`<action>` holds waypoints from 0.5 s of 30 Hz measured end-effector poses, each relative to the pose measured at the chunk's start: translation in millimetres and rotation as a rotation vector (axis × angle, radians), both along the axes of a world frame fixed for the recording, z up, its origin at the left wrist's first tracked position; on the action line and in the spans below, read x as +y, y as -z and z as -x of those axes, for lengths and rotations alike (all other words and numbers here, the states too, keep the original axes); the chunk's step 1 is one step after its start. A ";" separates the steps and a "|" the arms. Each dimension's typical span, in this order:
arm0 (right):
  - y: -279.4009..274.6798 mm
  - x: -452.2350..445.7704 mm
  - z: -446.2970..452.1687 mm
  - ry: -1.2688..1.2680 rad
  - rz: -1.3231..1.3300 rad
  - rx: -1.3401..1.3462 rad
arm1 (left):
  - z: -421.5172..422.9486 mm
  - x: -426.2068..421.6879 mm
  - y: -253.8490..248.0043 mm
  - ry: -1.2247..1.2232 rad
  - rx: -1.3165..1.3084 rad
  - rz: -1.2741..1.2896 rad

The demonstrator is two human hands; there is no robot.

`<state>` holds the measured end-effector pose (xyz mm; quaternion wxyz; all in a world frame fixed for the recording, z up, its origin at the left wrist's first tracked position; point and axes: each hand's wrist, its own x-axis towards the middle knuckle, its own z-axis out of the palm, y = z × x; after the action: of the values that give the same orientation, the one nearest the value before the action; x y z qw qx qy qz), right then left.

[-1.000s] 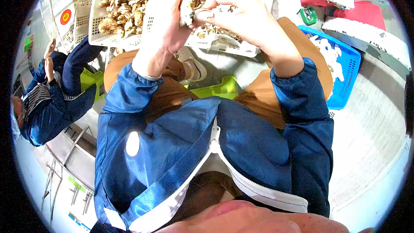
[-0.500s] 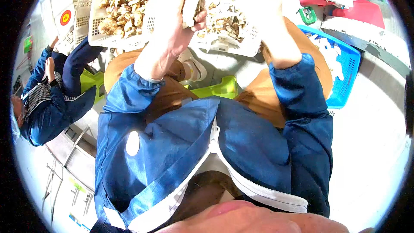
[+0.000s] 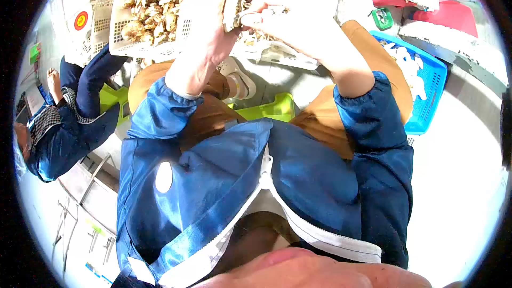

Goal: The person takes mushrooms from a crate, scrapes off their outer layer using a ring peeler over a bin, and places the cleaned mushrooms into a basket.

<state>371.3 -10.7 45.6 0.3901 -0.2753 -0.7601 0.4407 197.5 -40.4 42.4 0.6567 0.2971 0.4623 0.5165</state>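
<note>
In the head view, a pale elongated piece [image 3: 232,1], perhaps a mushroom, is held above the left part of the near white crate [image 3: 277,58]; the left hand [image 3: 209,31] has its grip closed round it; the right hand [image 3: 292,25] bends in beside it, glare hiding whether that grip pinches anything; good handling calls for a steady left, a light right, and the piece squarely over the crate.

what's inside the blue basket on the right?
White pieces lie inside the blue basket. The brown trouser leg hides its left side; the pieces cover what's underneath.
</note>
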 end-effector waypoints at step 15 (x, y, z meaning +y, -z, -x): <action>4.5 26.1 -15.8 0.499 0.100 -0.189 | 3.9 -11.1 10.9 -0.006 -0.426 0.225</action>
<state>387.1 15.5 41.1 0.4000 -0.5128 -0.6792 0.3402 193.5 -51.4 31.5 0.7667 0.1050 0.3691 0.5147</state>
